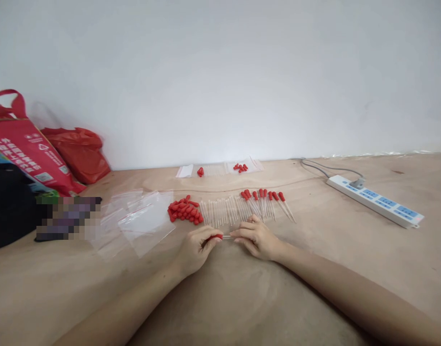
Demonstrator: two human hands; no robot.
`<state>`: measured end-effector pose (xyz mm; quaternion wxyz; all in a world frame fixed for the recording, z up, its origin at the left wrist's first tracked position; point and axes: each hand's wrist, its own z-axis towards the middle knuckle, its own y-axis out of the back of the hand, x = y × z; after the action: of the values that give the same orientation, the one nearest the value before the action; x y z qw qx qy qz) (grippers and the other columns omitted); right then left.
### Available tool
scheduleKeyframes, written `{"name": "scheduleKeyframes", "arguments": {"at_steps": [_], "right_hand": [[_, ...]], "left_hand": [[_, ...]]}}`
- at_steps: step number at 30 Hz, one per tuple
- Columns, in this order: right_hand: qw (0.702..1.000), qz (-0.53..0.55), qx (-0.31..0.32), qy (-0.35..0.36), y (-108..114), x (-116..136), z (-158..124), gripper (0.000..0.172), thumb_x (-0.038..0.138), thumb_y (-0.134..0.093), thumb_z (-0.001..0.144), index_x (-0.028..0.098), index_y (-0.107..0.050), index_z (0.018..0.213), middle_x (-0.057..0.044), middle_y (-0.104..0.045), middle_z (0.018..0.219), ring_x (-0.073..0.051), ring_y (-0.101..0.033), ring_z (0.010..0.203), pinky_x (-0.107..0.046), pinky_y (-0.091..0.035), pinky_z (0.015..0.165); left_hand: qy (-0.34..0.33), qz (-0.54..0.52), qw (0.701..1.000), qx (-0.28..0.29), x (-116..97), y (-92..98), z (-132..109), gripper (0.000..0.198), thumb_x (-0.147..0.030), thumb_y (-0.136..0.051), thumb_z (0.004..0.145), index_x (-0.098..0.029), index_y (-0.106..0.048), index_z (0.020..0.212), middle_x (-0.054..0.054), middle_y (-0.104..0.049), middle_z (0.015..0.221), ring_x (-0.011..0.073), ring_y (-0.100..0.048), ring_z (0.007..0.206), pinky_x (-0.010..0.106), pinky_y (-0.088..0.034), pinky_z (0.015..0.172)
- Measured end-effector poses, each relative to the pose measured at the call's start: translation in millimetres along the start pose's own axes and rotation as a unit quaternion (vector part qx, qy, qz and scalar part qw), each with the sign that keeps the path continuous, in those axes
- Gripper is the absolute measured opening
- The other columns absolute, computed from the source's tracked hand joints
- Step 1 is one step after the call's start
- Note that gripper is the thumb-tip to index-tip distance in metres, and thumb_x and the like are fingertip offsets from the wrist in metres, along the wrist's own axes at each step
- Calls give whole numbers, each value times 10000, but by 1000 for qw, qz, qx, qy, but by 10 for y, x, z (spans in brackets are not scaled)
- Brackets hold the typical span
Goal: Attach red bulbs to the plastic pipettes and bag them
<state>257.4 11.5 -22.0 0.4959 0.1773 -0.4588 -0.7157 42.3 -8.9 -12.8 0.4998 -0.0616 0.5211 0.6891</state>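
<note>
My left hand (199,247) pinches a red rubber dropper bulb (216,236) between thumb and fingers. Lined up with it is a thin clear glass tube (226,237), which my right hand (255,239) grips near its other side. The tube meets the bulb's end; how deep it sits inside I cannot tell. Just beyond my left hand lies a heap of loose red bulbs (184,210). A row of bare glass tubes (218,212) spreads beside the heap. Further right, several droppers (265,202) lie with red bulbs on their far ends.
Clear zip bags (146,221) lie left of the heap. More bagged bulbs and tubes (220,169) rest by the wall. A white power strip (375,199) with a plugged-in cable is at right. Red bags (36,149), a black item (11,206) and a blurred-out object (69,218) occupy the left.
</note>
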Motion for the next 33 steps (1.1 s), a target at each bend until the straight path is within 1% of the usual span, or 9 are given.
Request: {"name": "scheduleKeyframes", "arguments": {"at_steps": [5,10,20,24,27,29,30,32,33], "right_hand": [[999,-30,-14,-4,12,17,-2,227,219,-389,861,196,-594,954,-11,-588,713,-111,-476,603,-306,-243,665],[999,-31,-26,-4,4,87,18,246,202,-358,855,168,-601,863,-17,-568,662,-111,-455,579,-304,-236,645],[1000,-8,-4,1,-50,119,57,258,190,-324,864,156,-574,813,-26,-578,677,-111,-455,575,-290,-239,631],[999,-24,8,-19,-15,150,119,239,197,-342,870,151,-575,843,-28,-588,713,-120,-479,625,-283,-244,627],[997,-71,27,-32,97,143,171,209,235,-402,856,164,-593,810,-41,-586,730,-142,-495,684,-286,-252,635],[995,-80,33,-56,221,65,180,197,236,-422,845,170,-602,800,-49,-589,757,-145,-502,694,-280,-275,646],[993,-75,30,-83,294,-4,173,195,225,-419,843,171,-602,802,-50,-591,768,-140,-506,685,-271,-291,648],[982,-51,0,-183,452,-196,137,198,217,-407,841,163,-596,811,-55,-596,791,-134,-523,697,-238,-324,631],[966,-54,-20,-254,527,-309,109,199,211,-404,833,156,-590,787,-55,-599,771,-130,-525,669,-227,-333,612]], "left_hand": [[-14,22,999,24,-60,7,6,166,-227,-455,845,-168,-607,813,22,-607,704,119,-541,611,226,-426,570],[-23,35,999,22,-62,-10,-11,166,-246,-455,845,-167,-598,815,25,-602,700,121,-538,614,228,-424,579],[-53,47,996,54,-131,2,3,176,-233,-431,850,-164,-583,794,34,-592,709,129,-551,643,227,-439,590],[-45,48,997,30,-91,-18,24,149,-221,-439,852,-165,-575,832,34,-598,738,130,-557,664,232,-447,606],[-51,62,997,5,-24,-18,32,129,-213,-466,843,-171,-560,920,40,-603,814,145,-565,745,257,-459,681],[-49,89,995,-17,27,2,30,200,-219,-485,832,-177,-526,1024,60,-587,915,172,-552,857,302,-451,772],[-42,105,993,-28,51,18,29,247,-223,-493,828,-179,-503,1070,72,-570,963,186,-537,906,326,-442,807],[-24,130,990,-45,91,51,28,290,-227,-497,821,-183,-477,1107,84,-541,1006,204,-515,952,358,-432,834],[-17,137,989,-50,104,65,29,282,-225,-495,820,-184,-479,1098,83,-536,1002,206,-513,950,364,-434,832]]}}
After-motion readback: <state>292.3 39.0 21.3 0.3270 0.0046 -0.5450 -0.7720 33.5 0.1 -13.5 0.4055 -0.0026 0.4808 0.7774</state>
